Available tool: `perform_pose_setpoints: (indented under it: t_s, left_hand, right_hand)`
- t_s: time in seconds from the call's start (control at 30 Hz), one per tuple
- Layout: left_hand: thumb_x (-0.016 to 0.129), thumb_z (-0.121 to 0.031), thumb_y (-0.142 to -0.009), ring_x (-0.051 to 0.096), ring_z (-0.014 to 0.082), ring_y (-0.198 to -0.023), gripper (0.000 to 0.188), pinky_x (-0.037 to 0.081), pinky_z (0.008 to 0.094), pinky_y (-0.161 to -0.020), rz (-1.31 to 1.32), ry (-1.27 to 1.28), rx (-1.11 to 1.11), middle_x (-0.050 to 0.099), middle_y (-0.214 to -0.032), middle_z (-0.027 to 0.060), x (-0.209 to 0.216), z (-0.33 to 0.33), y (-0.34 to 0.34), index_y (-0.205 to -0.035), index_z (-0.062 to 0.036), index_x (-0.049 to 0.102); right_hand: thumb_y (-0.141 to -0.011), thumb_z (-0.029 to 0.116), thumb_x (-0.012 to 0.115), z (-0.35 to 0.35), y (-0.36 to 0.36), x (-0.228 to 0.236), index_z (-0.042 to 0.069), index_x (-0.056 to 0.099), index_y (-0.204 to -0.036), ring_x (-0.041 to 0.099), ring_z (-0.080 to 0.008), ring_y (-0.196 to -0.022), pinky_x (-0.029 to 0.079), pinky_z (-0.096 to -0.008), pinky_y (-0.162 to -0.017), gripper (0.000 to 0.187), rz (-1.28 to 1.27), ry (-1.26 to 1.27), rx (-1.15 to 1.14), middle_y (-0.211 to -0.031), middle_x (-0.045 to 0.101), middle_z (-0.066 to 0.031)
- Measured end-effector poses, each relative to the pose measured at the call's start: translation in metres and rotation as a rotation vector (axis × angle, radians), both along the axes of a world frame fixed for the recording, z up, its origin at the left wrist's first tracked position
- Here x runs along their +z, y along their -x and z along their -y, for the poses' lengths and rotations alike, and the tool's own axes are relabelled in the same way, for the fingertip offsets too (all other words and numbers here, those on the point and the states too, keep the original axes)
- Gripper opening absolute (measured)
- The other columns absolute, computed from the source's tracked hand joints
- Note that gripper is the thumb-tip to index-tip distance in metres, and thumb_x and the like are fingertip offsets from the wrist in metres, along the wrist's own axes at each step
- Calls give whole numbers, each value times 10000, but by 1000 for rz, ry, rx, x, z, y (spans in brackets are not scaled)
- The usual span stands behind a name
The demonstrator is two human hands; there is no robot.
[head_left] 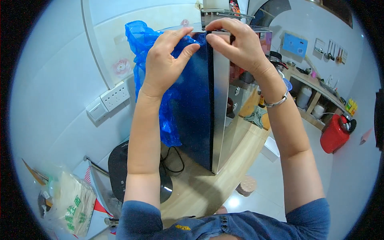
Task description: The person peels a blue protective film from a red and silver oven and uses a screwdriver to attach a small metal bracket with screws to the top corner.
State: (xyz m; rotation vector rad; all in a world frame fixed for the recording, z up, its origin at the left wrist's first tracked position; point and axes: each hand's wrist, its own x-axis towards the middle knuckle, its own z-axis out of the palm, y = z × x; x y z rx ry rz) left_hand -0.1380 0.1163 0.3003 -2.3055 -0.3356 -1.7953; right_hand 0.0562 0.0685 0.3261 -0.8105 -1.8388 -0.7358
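Observation:
A tall boxy appliance with a dark side panel, a silver front edge strip and a glossy front stands before me. A crumpled blue plastic bag hangs down along its left side. My left hand is curled round a gathered part of the bag near the top of the dark panel, thumb and forefinger a little apart with blue plastic between them. My right hand bends over the top front corner, thumb and fingertips close together at the edge; what they pinch is too small to make out.
The appliance stands on a wooden surface. Left are a wall socket, a black flat device with a cord, and a plastic-wrapped pack. Right are a green cloth, a red bin and a kitchen counter.

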Motion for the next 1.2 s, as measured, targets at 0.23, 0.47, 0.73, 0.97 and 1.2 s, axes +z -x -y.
perform_pose_setpoints:
  t_s: [0.23,0.47,0.73,0.97,1.2]
  left_hand:
    - [698,-182,-832,618,217,-950,284,467,302,-849,15,-93,159,655,-1009,97,-5,-4,-9,-1069,-37,639]
    - [681,-177,-842,611,254,-960,306,464,328,-863,119,141,29,651,-1014,97,1,8,-18,-1127,-77,638]
    - [662,-214,-807,583,285,-956,163,463,383,-840,60,-47,146,663,-976,92,15,9,-30,-892,-85,716]
    - [644,-130,-775,602,273,-887,122,482,371,-806,-55,-130,214,669,-942,70,27,18,-32,-834,-46,710]
    - [681,-72,-769,646,201,-774,97,504,282,-711,90,32,24,679,-860,85,22,15,-36,-843,-14,707]
  right_hand:
    - [-833,314,609,2,-1,-3,97,697,-917,650,-325,-758,522,-402,-687,248,-33,-84,-37,-809,671,-154]
    - [-926,408,502,3,-12,-7,70,678,-954,635,-340,-817,496,-410,-708,383,-146,20,163,-860,663,-161]
    - [-947,385,467,-3,-11,-10,44,653,-937,609,-351,-828,475,-422,-728,389,-123,-83,182,-862,643,-167]
    - [-938,360,490,-3,-9,-12,36,646,-889,603,-349,-825,467,-431,-733,363,-155,-92,195,-853,641,-161]
    - [-927,343,506,-6,-9,-12,35,645,-880,604,-345,-828,463,-432,-750,341,-147,-95,226,-853,644,-155]
